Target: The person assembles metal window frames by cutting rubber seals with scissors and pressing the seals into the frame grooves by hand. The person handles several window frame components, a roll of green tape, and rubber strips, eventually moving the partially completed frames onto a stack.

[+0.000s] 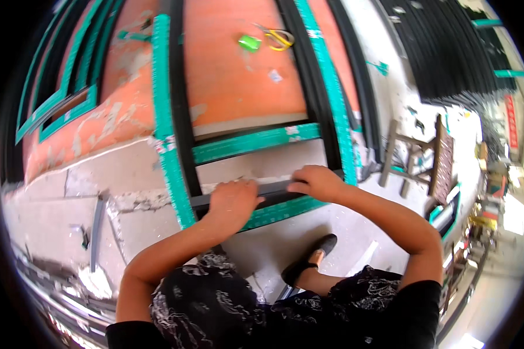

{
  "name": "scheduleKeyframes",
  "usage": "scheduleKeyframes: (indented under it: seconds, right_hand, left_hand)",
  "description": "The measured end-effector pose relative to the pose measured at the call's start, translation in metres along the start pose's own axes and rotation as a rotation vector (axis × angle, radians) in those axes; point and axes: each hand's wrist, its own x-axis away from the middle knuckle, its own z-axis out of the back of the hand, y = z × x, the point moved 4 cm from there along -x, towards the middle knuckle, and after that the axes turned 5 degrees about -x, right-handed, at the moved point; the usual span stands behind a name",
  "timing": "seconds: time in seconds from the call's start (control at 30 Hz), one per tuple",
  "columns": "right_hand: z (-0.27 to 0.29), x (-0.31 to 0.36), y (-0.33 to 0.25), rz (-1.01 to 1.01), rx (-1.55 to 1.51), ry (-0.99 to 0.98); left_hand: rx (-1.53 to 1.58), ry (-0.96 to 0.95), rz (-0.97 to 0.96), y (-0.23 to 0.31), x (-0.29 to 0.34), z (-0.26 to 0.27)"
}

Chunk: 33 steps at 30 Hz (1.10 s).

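Observation:
A dark frame with green tape on its faces (pixel 164 104) lies in front of me, its near end towards my legs. Along its near crossbar (pixel 285 210) runs a narrow dark grey strip (pixel 273 188). My left hand (pixel 234 202) is closed over the strip near the left corner, its fingertips hidden behind the bar. Towards the right corner, my right hand (pixel 319 182) pinches the same strip with bent fingers. A second green-taped crossbar (pixel 256 143) spans the frame a little farther away.
Yellow-handled scissors (pixel 279 39) and a small bright green item (pixel 249 43) lie on the orange surface (pixel 233 87) beyond. More taped frames (pixel 70 110) rest at the far left. A wooden stool (pixel 419 157) and a stack of black profiles (pixel 442 52) stand to the right.

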Motion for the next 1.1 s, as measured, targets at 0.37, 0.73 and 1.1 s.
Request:
scheduleKeyframes:
  seconds: [0.37,0.73,1.1]
  right_hand:
    - [0.013,-0.007,-0.007,0.08,-0.052,0.038]
    - [-0.001,-0.002,0.022,0.112,-0.139,-0.119]
    - [-0.007,-0.009,0.009,0.084,-0.006,-0.266]
  left_hand:
    - [-0.202,0.432,0.049,0.005,0.001,0.006]
    - [0.061,-0.045,0.149,0.033,0.018,-0.032]
    - [0.062,-0.084,0.01,0.021,0.027,-0.032]
